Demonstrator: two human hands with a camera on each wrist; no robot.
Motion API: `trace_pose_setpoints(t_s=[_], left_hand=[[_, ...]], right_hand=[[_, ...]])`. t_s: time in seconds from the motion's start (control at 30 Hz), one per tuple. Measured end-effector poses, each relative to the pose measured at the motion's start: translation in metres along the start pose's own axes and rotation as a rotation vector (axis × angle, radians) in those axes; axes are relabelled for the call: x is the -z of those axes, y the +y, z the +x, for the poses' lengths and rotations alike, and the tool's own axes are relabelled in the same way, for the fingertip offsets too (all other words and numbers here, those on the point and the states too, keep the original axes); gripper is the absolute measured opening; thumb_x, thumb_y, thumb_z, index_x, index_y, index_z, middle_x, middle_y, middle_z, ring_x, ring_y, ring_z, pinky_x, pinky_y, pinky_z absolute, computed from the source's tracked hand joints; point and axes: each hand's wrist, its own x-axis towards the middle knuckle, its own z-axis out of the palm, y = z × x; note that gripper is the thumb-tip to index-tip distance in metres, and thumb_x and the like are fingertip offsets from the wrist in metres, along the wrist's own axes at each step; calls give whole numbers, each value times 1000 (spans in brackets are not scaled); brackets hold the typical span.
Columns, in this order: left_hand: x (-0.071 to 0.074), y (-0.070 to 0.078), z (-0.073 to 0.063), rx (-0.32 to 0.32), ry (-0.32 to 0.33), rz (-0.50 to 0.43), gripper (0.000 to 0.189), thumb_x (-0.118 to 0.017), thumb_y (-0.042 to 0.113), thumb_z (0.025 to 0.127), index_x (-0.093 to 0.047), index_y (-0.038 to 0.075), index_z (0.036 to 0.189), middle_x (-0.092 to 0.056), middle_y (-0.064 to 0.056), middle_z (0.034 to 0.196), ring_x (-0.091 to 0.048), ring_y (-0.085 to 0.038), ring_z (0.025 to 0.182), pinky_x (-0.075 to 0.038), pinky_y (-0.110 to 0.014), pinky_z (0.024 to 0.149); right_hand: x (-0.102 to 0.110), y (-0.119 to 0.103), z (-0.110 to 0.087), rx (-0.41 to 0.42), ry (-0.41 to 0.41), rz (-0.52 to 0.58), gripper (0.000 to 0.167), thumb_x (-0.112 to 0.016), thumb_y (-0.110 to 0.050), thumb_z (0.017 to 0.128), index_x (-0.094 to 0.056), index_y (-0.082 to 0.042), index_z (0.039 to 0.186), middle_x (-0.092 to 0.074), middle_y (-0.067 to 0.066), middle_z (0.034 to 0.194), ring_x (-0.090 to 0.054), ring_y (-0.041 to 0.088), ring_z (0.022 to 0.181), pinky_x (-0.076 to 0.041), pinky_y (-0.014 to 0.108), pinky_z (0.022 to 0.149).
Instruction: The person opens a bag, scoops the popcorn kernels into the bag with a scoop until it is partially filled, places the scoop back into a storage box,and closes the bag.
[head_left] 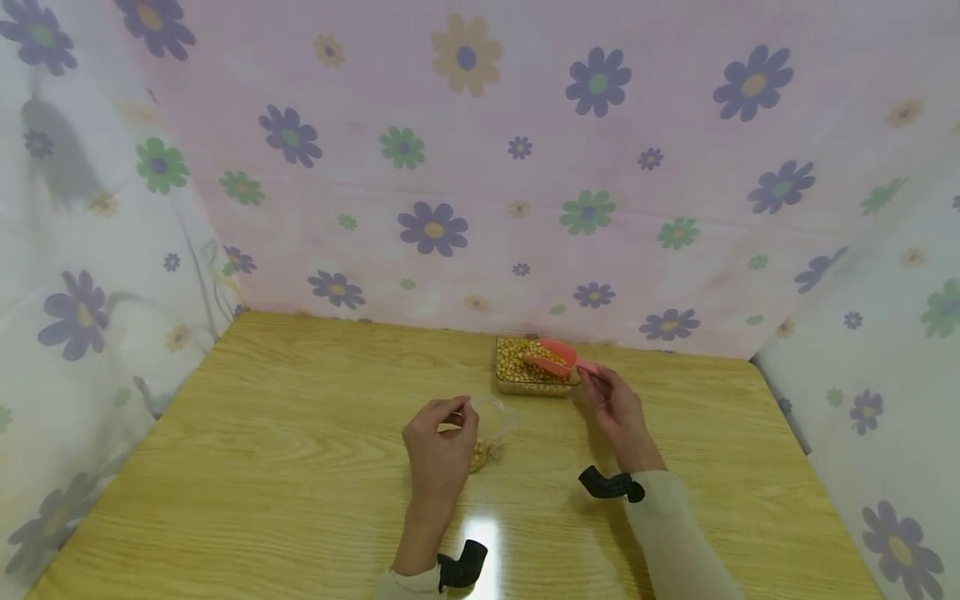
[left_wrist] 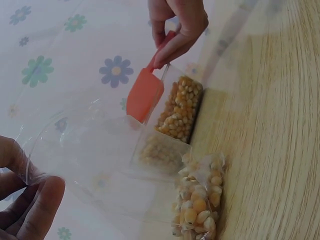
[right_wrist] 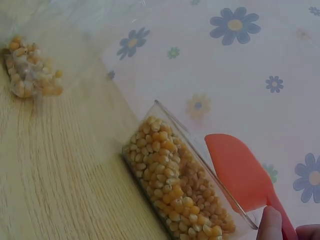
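My left hand (head_left: 442, 454) pinches the rim of a clear plastic bag (head_left: 497, 415) between thumb and fingers. Corn kernels (left_wrist: 197, 210) fill the bottom of the bag, which rests on the table. My right hand (head_left: 619, 417) grips the handle of a red scoop (left_wrist: 145, 95). In the head view its bowl is over a clear rectangular container (head_left: 532, 389) of yellow corn kernels (right_wrist: 162, 165). Both wrist views show the scoop tilted at the container's far side; whether it carries kernels is hard to tell.
Under everything is a wood-grain table (head_left: 285, 433). A flowered cloth (head_left: 480, 158) hangs along its back edge, close behind the container, and similar cloth covers both sides. Each wrist wears a black mount (head_left: 611, 483).
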Motion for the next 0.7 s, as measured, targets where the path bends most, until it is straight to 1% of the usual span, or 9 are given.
trace_pose_setpoints(t_s=[0.13,0.23,0.4,0.5,0.7], left_hand=[[0,3,-1,23,-13,9,15,-68,-8,90,-81,-1,94,-72,-10,80,-68,-21,67,-57,-19,52],[0,4,-1,30,-17,11,15,-68,-6,91,-81,0,95,-72,-10,81,-68,-21,67,-57,-19,52],[-1,2,0,22,-7,0,15,-68,-5,92,-81,1,96,-73,-10,82,-69,-22,68,-57,-18,53],[-1,0,2,14,0,-14,15,-68,-6,92,-81,0,96,-73,-10,83,-69,-22,68,-56,-18,52],[3,-2,1,15,12,-15,15,-68,-7,91,-81,-1,95,-73,-11,82,-69,-23,67,-56,-18,53]], right_hand=[[-1,1,-4,4,-11,29,37,-42,-8,109,-72,2,90,-75,18,91,-76,23,88,-57,24,92],[-3,3,-7,0,-24,71,36,-42,-7,109,-71,4,91,-75,19,91,-76,24,88,-56,25,94],[-8,7,-11,8,-54,103,37,-41,-7,109,-71,5,91,-75,20,88,-77,24,86,-57,25,92],[-9,9,-12,9,-58,114,36,-41,-8,109,-70,5,92,-75,20,89,-76,24,87,-57,25,91],[-11,16,-18,-23,-30,126,34,-40,-9,109,-68,5,95,-74,20,89,-76,23,86,-59,25,89]])
